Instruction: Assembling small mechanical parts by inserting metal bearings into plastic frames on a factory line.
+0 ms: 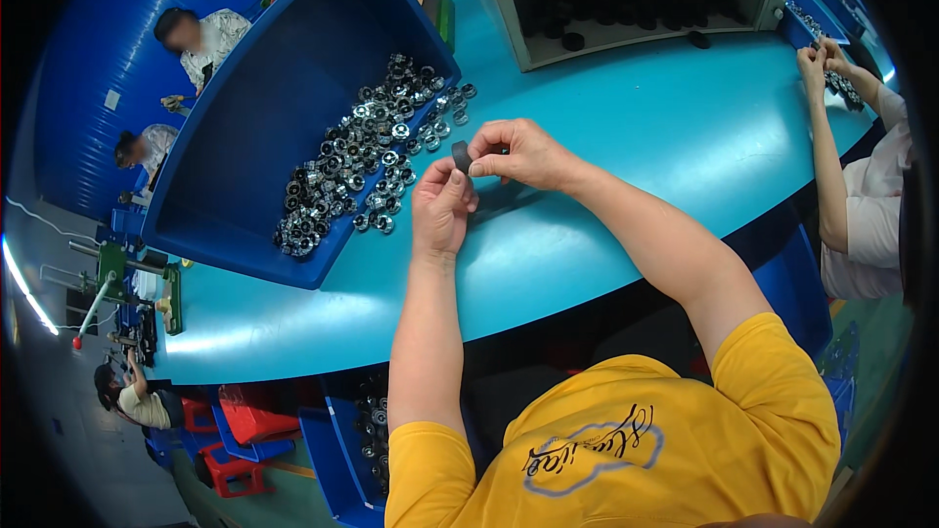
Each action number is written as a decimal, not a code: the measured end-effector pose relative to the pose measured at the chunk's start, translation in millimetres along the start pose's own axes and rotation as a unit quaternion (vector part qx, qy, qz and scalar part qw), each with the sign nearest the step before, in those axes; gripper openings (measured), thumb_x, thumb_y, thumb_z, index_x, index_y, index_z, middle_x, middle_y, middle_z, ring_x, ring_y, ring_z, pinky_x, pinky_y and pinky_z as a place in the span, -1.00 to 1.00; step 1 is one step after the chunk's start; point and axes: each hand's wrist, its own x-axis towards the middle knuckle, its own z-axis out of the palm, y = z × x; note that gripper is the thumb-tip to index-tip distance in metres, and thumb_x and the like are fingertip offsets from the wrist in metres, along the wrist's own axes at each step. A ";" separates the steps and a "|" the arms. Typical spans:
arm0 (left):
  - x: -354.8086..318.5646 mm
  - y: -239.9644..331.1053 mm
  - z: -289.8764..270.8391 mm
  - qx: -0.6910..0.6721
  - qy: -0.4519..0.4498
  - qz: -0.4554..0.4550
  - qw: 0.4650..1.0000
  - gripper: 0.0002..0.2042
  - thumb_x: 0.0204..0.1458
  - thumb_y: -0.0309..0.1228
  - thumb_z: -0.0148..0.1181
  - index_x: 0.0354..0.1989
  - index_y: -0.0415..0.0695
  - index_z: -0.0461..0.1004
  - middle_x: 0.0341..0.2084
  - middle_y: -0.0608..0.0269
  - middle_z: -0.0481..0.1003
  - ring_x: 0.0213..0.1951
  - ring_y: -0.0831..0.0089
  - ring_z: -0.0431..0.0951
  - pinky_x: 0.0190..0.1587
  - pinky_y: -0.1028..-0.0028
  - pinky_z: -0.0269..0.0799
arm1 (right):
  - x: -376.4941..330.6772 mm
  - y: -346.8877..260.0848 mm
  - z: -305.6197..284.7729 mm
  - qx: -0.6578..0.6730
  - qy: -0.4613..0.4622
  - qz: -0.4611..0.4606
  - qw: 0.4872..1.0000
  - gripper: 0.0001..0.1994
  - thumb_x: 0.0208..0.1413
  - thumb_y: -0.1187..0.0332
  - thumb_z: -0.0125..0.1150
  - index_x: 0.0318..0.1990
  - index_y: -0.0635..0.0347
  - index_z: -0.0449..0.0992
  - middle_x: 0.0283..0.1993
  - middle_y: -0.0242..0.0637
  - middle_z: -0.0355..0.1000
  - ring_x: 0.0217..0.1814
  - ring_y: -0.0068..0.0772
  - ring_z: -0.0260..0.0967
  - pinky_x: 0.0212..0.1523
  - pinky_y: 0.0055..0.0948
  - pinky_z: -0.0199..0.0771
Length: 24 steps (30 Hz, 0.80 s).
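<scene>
Over the blue-green table, my left hand [443,210] and my right hand [525,155] meet at a small black ring [461,155], like a toy tyre. Thumb and fingers of each hand pinch it from opposite sides. Whether anything sits inside the ring is hidden by my fingers. Just left of my hands, shiny chrome wheel hubs [362,142] lie heaped along the open side of a large tilted blue bin [249,88]. Several loose hubs [381,223] have spilled onto the tabletop near my left wrist.
A grey metal box [509,15] full of dark round pieces [573,41] stands at the far side. At right, a co-worker's hands [822,59] handle small parts. A green hand press [112,269] is at left. Below the table edge sits another blue bin [337,469] of hubs.
</scene>
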 end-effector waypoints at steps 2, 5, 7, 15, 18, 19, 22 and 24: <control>0.1 0.2 -3.7 0.003 -0.003 0.006 1.000 -0.83 0.21 -0.38 0.26 -0.09 -0.14 0.53 -0.44 0.43 0.47 -0.48 0.61 0.36 -0.42 0.57 0.31 | 1.7 3.7 2.4 0.042 -0.014 0.026 0.999 -0.79 0.09 0.27 0.45 -0.26 0.19 0.59 -0.33 -0.49 0.46 -0.32 -0.63 0.42 -0.40 -0.57 0.49; -0.6 -1.0 -5.4 0.019 0.007 0.008 1.000 -0.85 0.20 -0.39 0.28 -0.12 -0.14 0.54 -0.41 0.43 0.49 -0.47 0.62 0.36 -0.41 0.58 0.29 | 0.5 5.9 3.3 0.048 -0.038 0.030 0.998 -0.79 0.10 0.28 0.45 -0.24 0.19 0.57 -0.30 -0.48 0.46 -0.32 -0.61 0.41 -0.39 -0.56 0.50; -0.9 -2.0 -6.2 0.037 0.021 0.009 0.999 -0.86 0.19 -0.39 0.29 -0.14 -0.14 0.55 -0.38 0.43 0.51 -0.46 0.63 0.37 -0.41 0.58 0.29 | 0.2 5.2 3.4 0.018 -0.032 0.003 0.999 -0.79 0.12 0.29 0.43 -0.24 0.19 0.55 -0.32 -0.47 0.46 -0.32 -0.61 0.41 -0.39 -0.55 0.50; 0.9 0.8 -2.3 0.051 -0.018 0.024 0.998 -0.84 0.20 -0.39 0.28 -0.11 -0.15 0.57 -0.28 0.38 0.55 -0.34 0.60 0.45 -0.33 0.56 0.39 | 0.6 6.5 -5.5 0.059 -0.083 0.042 0.994 -0.82 0.18 0.29 0.37 -0.24 0.18 0.54 -0.34 -0.48 0.45 -0.33 -0.63 0.38 -0.36 -0.57 0.49; 0.1 3.0 -0.5 0.028 -0.020 0.011 0.999 -0.85 0.16 -0.40 0.32 -0.16 -0.17 0.57 -0.20 0.34 0.55 -0.32 0.56 0.48 -0.32 0.53 0.45 | 0.3 3.4 -8.3 0.093 -0.095 0.047 0.990 -0.82 0.19 0.27 0.36 -0.22 0.18 0.56 -0.34 -0.49 0.45 -0.35 -0.65 0.36 -0.35 -0.57 0.48; 0.5 2.7 -0.5 0.021 -0.016 0.007 1.000 -0.86 0.15 -0.40 0.34 -0.19 -0.17 0.58 -0.17 0.32 0.55 -0.32 0.54 0.49 -0.31 0.52 0.48 | 0.5 4.2 -8.4 0.102 -0.096 0.051 0.989 -0.82 0.19 0.27 0.36 -0.22 0.18 0.57 -0.35 -0.50 0.45 -0.36 -0.66 0.36 -0.36 -0.57 0.48; 1.2 -0.5 -0.6 0.061 0.021 0.030 0.997 -0.86 0.16 -0.41 0.32 -0.19 -0.20 0.57 -0.16 0.28 0.56 -0.28 0.51 0.53 -0.25 0.48 0.53 | 1.9 5.1 -9.7 0.078 -0.091 0.058 0.991 -0.82 0.20 0.27 0.36 -0.22 0.18 0.58 -0.33 -0.49 0.45 -0.35 -0.66 0.36 -0.36 -0.57 0.47; 1.3 -1.4 3.6 0.082 0.020 0.052 0.995 -0.85 0.19 -0.43 0.28 -0.13 -0.20 0.57 -0.20 0.30 0.56 -0.23 0.53 0.53 -0.22 0.49 0.53 | 1.2 5.8 -10.0 0.038 -0.076 0.035 0.996 -0.82 0.20 0.27 0.36 -0.21 0.18 0.59 -0.31 -0.47 0.46 -0.33 -0.66 0.37 -0.36 -0.58 0.47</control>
